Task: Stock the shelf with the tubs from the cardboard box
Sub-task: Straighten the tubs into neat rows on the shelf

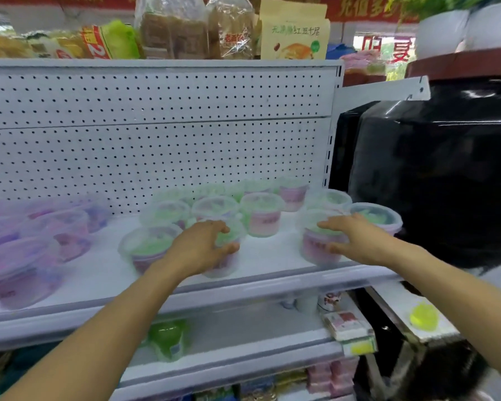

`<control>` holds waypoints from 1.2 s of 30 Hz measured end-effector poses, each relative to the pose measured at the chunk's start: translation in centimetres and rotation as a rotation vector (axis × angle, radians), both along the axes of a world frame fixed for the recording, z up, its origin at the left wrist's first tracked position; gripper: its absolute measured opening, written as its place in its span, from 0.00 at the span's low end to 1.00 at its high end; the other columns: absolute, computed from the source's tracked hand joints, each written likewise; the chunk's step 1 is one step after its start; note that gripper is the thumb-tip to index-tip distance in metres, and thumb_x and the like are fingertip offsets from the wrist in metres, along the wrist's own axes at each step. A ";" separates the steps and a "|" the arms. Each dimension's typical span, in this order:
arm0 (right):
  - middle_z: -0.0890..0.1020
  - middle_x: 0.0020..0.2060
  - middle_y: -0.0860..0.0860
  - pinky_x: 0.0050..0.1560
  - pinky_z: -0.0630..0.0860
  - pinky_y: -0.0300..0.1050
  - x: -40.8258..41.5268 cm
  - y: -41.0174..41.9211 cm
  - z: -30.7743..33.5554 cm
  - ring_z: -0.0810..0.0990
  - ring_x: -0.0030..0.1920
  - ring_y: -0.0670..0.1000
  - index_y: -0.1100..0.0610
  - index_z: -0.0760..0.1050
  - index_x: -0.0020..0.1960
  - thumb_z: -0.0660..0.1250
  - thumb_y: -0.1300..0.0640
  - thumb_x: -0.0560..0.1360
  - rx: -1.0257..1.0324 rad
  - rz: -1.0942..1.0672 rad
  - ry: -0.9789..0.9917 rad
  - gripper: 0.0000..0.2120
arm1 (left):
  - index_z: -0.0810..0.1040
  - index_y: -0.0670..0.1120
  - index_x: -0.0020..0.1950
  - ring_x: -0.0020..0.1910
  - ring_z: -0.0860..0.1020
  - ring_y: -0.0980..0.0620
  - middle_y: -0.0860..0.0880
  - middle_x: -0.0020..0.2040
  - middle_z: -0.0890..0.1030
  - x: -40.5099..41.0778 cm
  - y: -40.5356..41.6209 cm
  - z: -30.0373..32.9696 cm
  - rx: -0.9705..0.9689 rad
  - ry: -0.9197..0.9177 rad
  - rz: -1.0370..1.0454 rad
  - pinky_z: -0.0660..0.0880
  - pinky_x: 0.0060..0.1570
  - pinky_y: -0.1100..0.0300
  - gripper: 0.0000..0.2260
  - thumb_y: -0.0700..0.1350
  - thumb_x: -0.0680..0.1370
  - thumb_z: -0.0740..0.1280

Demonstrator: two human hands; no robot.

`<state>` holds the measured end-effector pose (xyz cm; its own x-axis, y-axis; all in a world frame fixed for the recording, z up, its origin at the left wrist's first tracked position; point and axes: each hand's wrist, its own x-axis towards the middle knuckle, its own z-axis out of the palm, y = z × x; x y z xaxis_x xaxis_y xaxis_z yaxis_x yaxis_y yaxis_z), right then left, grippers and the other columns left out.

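Tubs of green filling line my shelf (272, 273); left hand (198, 247) grips one tub (229, 256), right hand (356, 238) another (318, 244).

Counts on the white shelf (104, 273) before me: about ten round green-and-pink tubs (262, 218) in the right-hand cluster, the back row too blurred to tally exactly; roughly five purple tubs (67, 230) at the left, also blurred. My two hands, left (203, 247) and right (356, 238), each hold one tub. One green bag (168, 341) sits on the lower shelf.
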<state>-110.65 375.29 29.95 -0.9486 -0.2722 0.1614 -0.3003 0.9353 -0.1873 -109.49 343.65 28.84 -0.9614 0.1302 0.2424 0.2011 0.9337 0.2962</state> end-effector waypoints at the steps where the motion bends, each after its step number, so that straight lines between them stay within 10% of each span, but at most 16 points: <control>1: 0.71 0.71 0.47 0.68 0.63 0.46 -0.3 0.5 -0.2 0.67 0.70 0.53 0.48 0.69 0.71 0.68 0.50 0.75 -0.027 0.022 0.005 0.24 | 0.73 0.51 0.66 0.64 0.73 0.50 0.52 0.67 0.75 0.1 0.2 0.0 0.015 -0.002 0.016 0.71 0.61 0.53 0.23 0.61 0.74 0.66; 13: 0.56 0.76 0.50 0.72 0.57 0.51 -2.0 -2.7 0.0 0.53 0.75 0.51 0.44 0.58 0.75 0.73 0.40 0.67 -0.137 0.267 -0.027 0.41 | 0.73 0.52 0.65 0.64 0.72 0.53 0.56 0.66 0.74 1.7 1.2 0.5 0.100 -0.049 0.079 0.70 0.63 0.54 0.23 0.62 0.74 0.66; 20: 0.61 0.75 0.48 0.71 0.63 0.50 -3.6 -3.2 -0.8 0.61 0.74 0.51 0.48 0.52 0.77 0.74 0.33 0.61 -0.173 0.203 -0.191 0.53 | 0.72 0.52 0.65 0.65 0.72 0.55 0.56 0.66 0.74 1.4 0.8 0.2 0.087 -0.043 0.063 0.69 0.63 0.56 0.23 0.62 0.74 0.65; 36: 0.65 0.72 0.42 0.68 0.66 0.44 -5.1 -3.9 -0.1 0.66 0.69 0.46 0.46 0.64 0.73 0.74 0.37 0.64 -0.301 0.290 -0.255 0.41 | 0.71 0.55 0.66 0.63 0.72 0.54 0.57 0.69 0.71 1.2 0.4 0.8 0.120 -0.122 0.051 0.67 0.66 0.53 0.19 0.59 0.77 0.62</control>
